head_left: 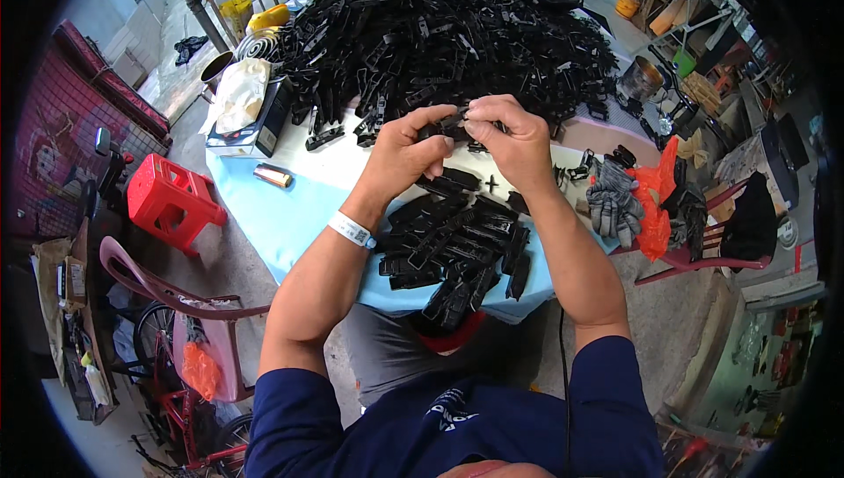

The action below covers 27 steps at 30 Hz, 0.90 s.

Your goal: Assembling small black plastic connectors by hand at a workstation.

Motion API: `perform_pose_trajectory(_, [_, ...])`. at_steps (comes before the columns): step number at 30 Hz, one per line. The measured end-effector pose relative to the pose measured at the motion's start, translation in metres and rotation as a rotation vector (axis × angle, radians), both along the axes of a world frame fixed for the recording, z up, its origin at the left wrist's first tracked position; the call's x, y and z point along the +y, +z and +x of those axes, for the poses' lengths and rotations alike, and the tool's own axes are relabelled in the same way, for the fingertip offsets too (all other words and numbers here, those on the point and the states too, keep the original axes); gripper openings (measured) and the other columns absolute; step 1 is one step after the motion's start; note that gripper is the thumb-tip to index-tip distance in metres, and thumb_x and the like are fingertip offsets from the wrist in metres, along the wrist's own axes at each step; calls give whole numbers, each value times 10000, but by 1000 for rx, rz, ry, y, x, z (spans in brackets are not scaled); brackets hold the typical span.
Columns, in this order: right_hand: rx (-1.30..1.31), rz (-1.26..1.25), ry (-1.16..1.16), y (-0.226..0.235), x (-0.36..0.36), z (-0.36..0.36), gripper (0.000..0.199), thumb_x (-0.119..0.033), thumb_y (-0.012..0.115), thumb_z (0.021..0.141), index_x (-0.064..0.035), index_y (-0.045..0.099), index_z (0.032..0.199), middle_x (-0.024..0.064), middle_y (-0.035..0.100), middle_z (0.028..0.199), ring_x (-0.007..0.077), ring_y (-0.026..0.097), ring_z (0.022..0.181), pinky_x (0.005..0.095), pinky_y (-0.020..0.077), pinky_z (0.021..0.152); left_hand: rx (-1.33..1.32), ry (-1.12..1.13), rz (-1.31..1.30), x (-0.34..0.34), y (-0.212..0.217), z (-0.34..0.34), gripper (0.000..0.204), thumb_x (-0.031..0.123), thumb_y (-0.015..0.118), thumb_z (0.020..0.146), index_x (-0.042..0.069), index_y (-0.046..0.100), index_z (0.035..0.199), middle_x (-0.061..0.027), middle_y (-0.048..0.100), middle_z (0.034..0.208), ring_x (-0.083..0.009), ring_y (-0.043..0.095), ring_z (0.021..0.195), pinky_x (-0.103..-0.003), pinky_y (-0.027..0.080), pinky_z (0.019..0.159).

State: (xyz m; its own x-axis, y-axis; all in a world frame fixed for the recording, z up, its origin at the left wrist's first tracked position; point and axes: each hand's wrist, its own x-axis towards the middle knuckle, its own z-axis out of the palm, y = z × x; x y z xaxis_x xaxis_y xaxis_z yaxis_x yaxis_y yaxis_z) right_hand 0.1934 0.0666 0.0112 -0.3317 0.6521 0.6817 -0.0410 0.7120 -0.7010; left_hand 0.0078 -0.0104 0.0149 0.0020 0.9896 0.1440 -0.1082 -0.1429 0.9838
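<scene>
Above the near side of the table, my left hand (409, 151) and my right hand (513, 137) meet fingertip to fingertip. Pinched between them is a small black plastic part (451, 125), partly hidden by the fingers. Both hands are closed on it. Just beyond rises a big heap of similar black plastic parts (440, 29). Between my forearms, at the table's near edge, lies a smaller pile of long black parts (448, 236). A small dark cross-shaped piece (491, 183) rests on the table beneath my right hand.
A box (255, 137) with a pale cloth on it and a lighter-like object (273, 175) are on the left of the blue-covered table (264, 205). Grey gloves (613, 201) and an orange bag (652, 197) lie right. A red stool (174, 201) stands left.
</scene>
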Motion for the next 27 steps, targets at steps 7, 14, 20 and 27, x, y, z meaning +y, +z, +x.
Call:
perform_pose_trajectory(7, [-1,-37,21,2,-2,0,132,-9,776,826,-53,767,951,87,730,997,159,705,885,282,554,770,100,67,-21,2,-2,2,456,26,683,887,-40,608,1331,-16,649,760,-78,619,596,-211,495,533])
perform_pose_trajectory(14, [-89,0,-4,5,-4,-1,138,-2,778,815,-44,764,946,89,728,976,171,703,894,295,559,783,15,46,-85,0,1,-1,471,22,703,866,-34,619,1327,-16,660,761,-66,621,598,-203,510,549])
perform_pose_trajectory(20, [-184,439,-109,17,-3,7,170,44,776,752,-37,733,894,102,717,914,257,701,915,339,569,792,27,-13,-72,5,2,9,408,113,637,923,-19,640,1309,-12,660,766,-72,602,587,-220,495,541])
perform_pose_trajectory(27, [-169,200,-94,18,-11,4,283,-27,793,782,-51,728,1056,123,726,1010,278,712,928,362,575,802,-55,213,17,10,-17,-9,227,89,559,982,9,709,1131,8,580,686,-66,481,515,-220,385,471])
